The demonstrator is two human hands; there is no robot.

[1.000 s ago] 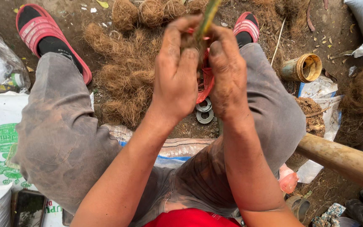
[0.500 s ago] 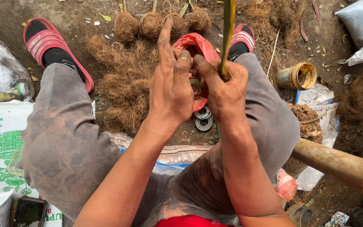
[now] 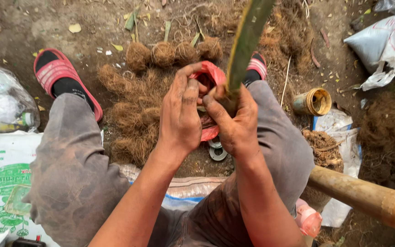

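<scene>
My right hand [image 3: 234, 123] grips the base of a long green plant leaf [image 3: 245, 43] that rises toward the camera. My left hand [image 3: 181, 114] is cupped beside it, fingers curled against the same base; whatever it wraps is hidden between my hands. Behind my fingers sits a red plastic bag [image 3: 213, 75]. A pile of brown coconut fibre [image 3: 131, 116] lies on the ground between my knees. Beyond it stand several fibre-wrapped root balls [image 3: 163, 54] in a row.
Red sandals [image 3: 62, 75] are on my feet. A bamboo pole [image 3: 366, 196] crosses at the lower right. A yellow-brown spool of twine [image 3: 314, 101], white sacks [image 3: 382, 43], a printed sack [image 3: 1, 183] and small rings [image 3: 216, 151] lie around on the dirt.
The view has tilted so more ground and the root balls show. My hands have dropped lower in the frame, and the leaf now stands up straight from my right hand.
</scene>
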